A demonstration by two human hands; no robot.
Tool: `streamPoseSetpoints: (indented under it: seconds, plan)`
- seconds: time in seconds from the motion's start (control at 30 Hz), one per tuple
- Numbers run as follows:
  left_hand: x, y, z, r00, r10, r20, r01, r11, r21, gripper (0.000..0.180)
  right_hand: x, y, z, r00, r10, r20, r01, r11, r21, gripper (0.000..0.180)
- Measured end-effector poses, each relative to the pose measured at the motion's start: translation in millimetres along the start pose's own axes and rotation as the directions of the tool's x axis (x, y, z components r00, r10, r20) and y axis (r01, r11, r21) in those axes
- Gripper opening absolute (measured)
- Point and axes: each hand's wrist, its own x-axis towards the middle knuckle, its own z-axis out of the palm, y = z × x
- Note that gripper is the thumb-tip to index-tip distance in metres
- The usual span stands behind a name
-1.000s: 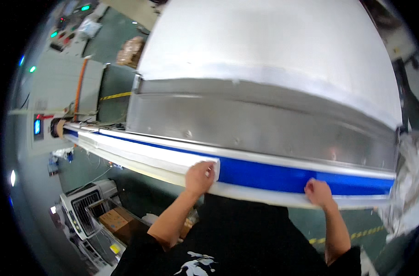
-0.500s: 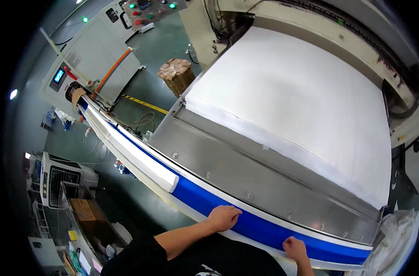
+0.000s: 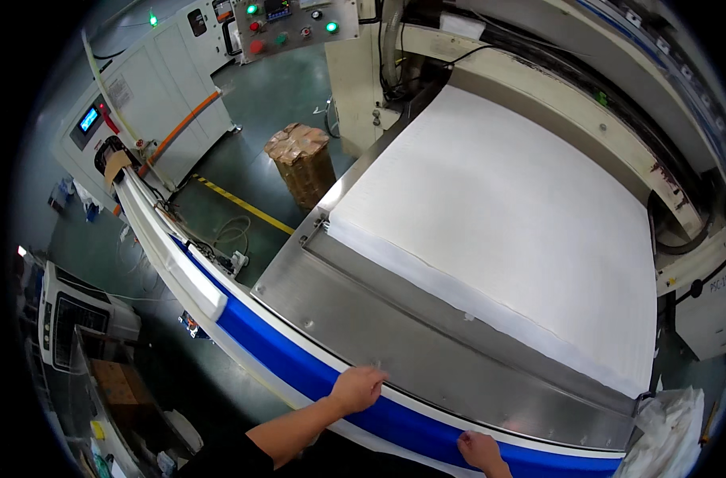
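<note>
Left hand: my left hand (image 3: pixel 357 388) lies palm down, fingers spread, on the blue strip (image 3: pixel 299 362) at the near edge of the machine, fingertips touching the steel plate (image 3: pixel 395 334).
Right hand: my right hand (image 3: pixel 480 449) rests flat on the same strip, further right along the near edge; fingers loosely open, gripping nothing.
Blue strip: it runs along the whole near edge, white rail (image 3: pixel 168 247) continuing to the left corner.
White sheet: the white sheet (image 3: pixel 514 215) covers the bed beyond the plate.
Change: both hands have stayed on the strip; the view has tipped up, now showing the control panel (image 3: pixel 295 20) and a wrapped bundle (image 3: pixel 303 159) on the floor.
</note>
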Motion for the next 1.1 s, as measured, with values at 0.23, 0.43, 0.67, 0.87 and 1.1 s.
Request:
streamPoseSetpoints:
  seconds: [0.23, 0.43, 0.67, 0.87, 1.1]
  plan:
    - [79, -78, -43, 0.922, 0.096, -0.375, 0.009, 0.963, 0.268, 0.029, 122, -116, -57, 0.974, -0.202, -0.106, 0.199, 0.979, -0.039, 0.023]
    - [120, -133, -50, 0.905, 0.028, -0.425, 0.128, 0.934, 0.334, 0.042, 249, -234, -123, 0.888, -0.401, -0.225, 0.395, 0.916, -0.073, 0.022]
    - [131, -137, -49, 0.916, -0.037, -0.400, 0.163, 0.944, 0.287, 0.042, 374, -334, -163, 0.809, -0.484, -0.333, 0.529, 0.847, 0.054, 0.023]
    - [130, -142, -48, 0.921, -0.064, -0.385, 0.174, 0.950, 0.259, 0.042, 416, -369, -173, 0.799, -0.522, -0.298, 0.544, 0.839, -0.011, 0.020]
    - [133, -141, -49, 0.918, -0.066, -0.391, 0.168, 0.957, 0.234, 0.042, 423, -369, -173, 0.798, -0.499, -0.337, 0.519, 0.854, -0.037, 0.019]
